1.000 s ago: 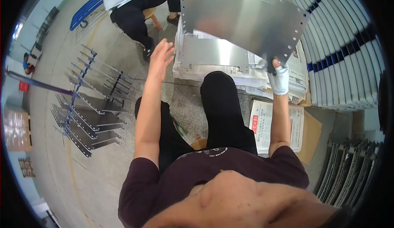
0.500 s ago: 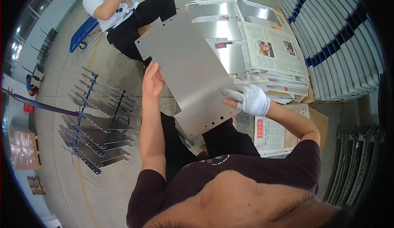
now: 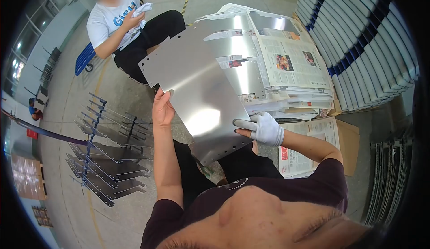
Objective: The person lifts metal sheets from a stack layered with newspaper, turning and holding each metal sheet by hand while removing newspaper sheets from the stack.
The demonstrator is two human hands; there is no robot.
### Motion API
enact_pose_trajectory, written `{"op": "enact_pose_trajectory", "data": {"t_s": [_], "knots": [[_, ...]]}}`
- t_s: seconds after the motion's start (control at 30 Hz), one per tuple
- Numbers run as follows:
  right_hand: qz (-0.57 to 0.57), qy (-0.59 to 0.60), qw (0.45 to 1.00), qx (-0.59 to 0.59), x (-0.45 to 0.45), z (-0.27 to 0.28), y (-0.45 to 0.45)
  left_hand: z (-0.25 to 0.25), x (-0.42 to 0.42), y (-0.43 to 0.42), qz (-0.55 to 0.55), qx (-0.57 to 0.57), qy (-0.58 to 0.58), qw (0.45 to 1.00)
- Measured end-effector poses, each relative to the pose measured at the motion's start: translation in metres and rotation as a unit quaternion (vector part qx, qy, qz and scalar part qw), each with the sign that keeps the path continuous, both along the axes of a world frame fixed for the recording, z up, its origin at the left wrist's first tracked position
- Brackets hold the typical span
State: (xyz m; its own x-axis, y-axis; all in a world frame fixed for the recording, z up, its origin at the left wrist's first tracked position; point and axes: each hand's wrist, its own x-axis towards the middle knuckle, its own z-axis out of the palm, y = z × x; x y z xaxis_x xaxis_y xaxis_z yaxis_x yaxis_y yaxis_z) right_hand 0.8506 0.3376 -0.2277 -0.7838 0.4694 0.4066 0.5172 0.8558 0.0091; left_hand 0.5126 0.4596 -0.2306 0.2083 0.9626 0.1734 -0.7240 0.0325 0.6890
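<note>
A flat, shiny metal sheet [image 3: 197, 79] with small holes near its ends slants across the middle, above my knees. My bare left hand [image 3: 163, 109] grips its left edge, thumb on the face and fingers partly hidden behind. On the opposite edge, near the lower end, my right hand [image 3: 262, 129] in a white glove pinches the sheet; its thumb and a fingertip are bare or dark. Behind the sheet, more metal plates [image 3: 245, 76] lie on a stack of newspapers [image 3: 291, 63].
A seated co-worker [image 3: 118, 23] holds a white cloth at the upper left. Racked plates [image 3: 105, 159] stand on the floor at left. Tall stacked panels [image 3: 367, 47] rise at right, above dark stacked sheets [image 3: 387, 182]. Newspaper [image 3: 309, 146] and cardboard [image 3: 348, 148] lie beside my right arm.
The sheet has come down from over the newspaper stack to above my knees, turned lengthwise. My left hand, empty at first, has taken hold of it. The co-worker's arms have moved.
</note>
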Motion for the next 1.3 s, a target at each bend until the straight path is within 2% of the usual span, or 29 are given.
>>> {"op": "enact_pose_trajectory", "data": {"t_s": [0.2, 0.3, 0.53, 0.7, 0.9, 1.0, 1.03, 1.1, 1.23, 1.3], "knots": [[0.020, 0.021, 0.999, -0.025, -0.001, 0.001, 0.000, -0.002, 0.001, 0.002, 0.015, -0.020, 0.013, 1.000], [0.035, 0.075, 0.996, -0.021, -0.002, 0.000, 0.003, -0.005, 0.000, 0.006, 0.022, -0.033, 0.018, 0.999], [0.023, 0.069, 0.995, -0.064, 0.000, -0.007, 0.000, -0.009, 0.000, 0.009, 0.008, -0.041, 0.033, 0.999], [0.005, 0.027, 0.993, -0.119, -0.001, -0.003, -0.003, -0.006, 0.005, 0.008, 0.046, -0.032, 0.071, 0.996], [-0.149, 0.024, 0.966, -0.208, -0.016, 0.013, -0.011, -0.012, 0.011, 0.015, -0.007, -0.055, 0.070, 0.996], [-0.157, -0.011, 0.944, -0.291, -0.019, 0.029, -0.015, -0.023, 0.020, 0.025, -0.011, -0.079, 0.084, 0.993], [-0.134, 0.020, 0.954, -0.267, -0.017, 0.023, -0.016, -0.029, 0.022, 0.029, -0.008, -0.085, 0.095, 0.992], [-0.085, 0.082, 0.969, -0.217, -0.009, 0.009, -0.021, -0.027, 0.035, 0.029, -0.021, -0.117, 0.042, 0.992], [-0.117, 0.201, 0.958, -0.165, 0.008, 0.005, -0.021, -0.012, 0.068, 0.024, -0.073, -0.102, -0.022, 0.992], [-0.162, 0.251, 0.941, -0.158, 0.020, 0.001, -0.026, -0.021, 0.072, 0.030, -0.070, -0.137, 0.028, 0.988]]}}
